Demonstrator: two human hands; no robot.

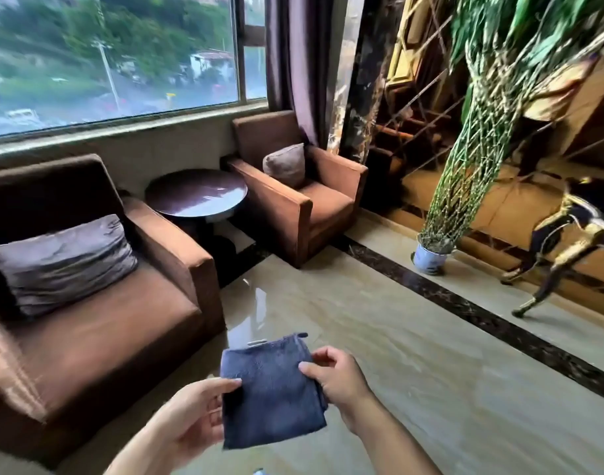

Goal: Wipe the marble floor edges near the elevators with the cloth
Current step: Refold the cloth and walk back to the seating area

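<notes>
A folded dark blue cloth point(271, 389) is held flat in the air in front of me, low in the head view. My left hand point(187, 416) pinches its left edge between thumb and fingers. On the cloth's right edge my right hand point(338, 378) grips with the thumb on top. Below the cloth lies the glossy beige marble floor point(379, 337). A dark marble border strip point(465, 310) runs diagonally across it toward the right. No elevator is in sight.
Two brown armchairs point(98, 303) point(300, 197) with grey cushions flank a round dark table point(196, 192) under a window. A potted plant point(430, 257) and a gold-and-dark statue point(567, 241) stand by the right wall.
</notes>
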